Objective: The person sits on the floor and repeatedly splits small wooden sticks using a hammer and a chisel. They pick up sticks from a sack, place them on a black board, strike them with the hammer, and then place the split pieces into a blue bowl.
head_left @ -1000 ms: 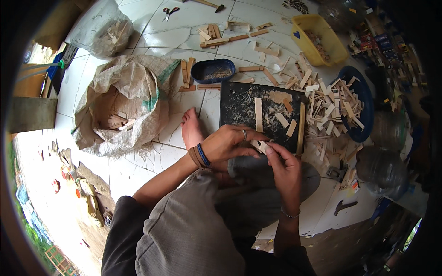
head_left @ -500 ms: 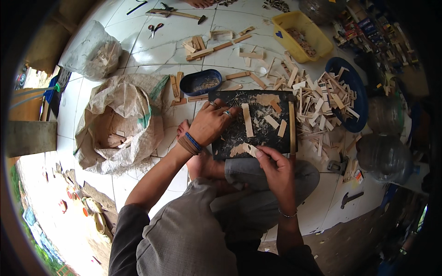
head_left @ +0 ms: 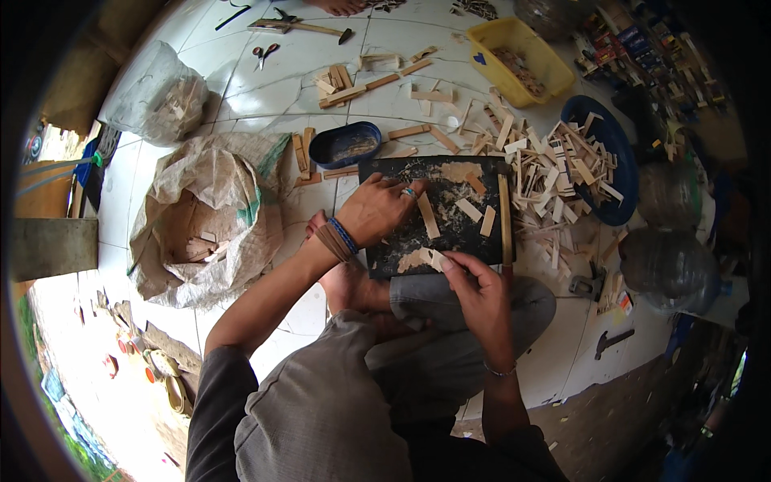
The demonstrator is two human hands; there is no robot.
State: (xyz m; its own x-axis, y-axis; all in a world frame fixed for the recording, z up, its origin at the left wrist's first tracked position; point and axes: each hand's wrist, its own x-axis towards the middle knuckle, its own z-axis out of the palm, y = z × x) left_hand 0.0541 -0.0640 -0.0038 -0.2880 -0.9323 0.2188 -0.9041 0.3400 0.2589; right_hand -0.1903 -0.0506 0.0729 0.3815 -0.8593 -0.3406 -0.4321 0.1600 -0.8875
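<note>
I cannot tell whether the left hand grips anything; the top edge crops a bare foot, and wood strips partly hide the blue basin.

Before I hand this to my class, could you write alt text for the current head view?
The camera wearer's right hand pinches a small pale wooden piece over a flat black board, while the left hand is by a longer pale wooden strip. A heap of thin pale wooden pieces lies right of the board; a crumpled off-white woven sack stands left.
</note>
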